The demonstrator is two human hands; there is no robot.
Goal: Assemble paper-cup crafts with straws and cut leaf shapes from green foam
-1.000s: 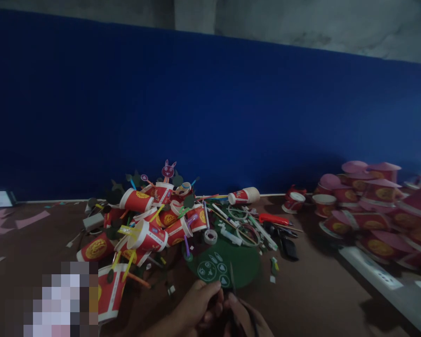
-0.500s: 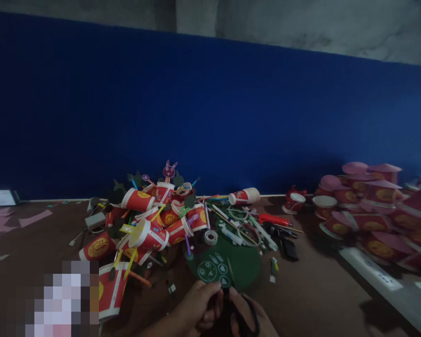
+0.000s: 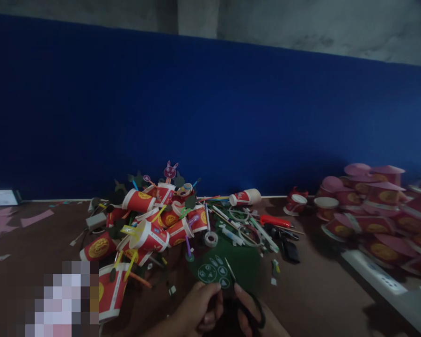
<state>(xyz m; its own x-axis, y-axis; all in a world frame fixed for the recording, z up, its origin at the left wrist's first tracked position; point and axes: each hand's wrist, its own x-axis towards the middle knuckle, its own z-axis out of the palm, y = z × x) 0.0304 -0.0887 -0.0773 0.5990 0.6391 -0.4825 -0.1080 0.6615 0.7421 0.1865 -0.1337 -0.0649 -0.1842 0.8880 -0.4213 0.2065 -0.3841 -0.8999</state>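
My left hand pinches the lower edge of a dark green sheet of paper. White outlines of a rabbit face, ears and small circles with hearts are drawn on that sheet. Black-handled scissors are in my right hand, with fingers in the loops. Their blades point up and away, beside the drawn circles at the right. How far the blades are parted is hard to make out in the dim light.
Left of the sheet is a heap of red paper cups with coloured sticks. Behind it lie a tape roll, pens and a red cutter. Cups with pink paper tops and a power strip are at right. A blue partition stands behind.
My right hand and the scissors have shifted slightly right, and the blades now sit at a different angle, away from the drawn circles. My left hand keeps its pinch on the paper.
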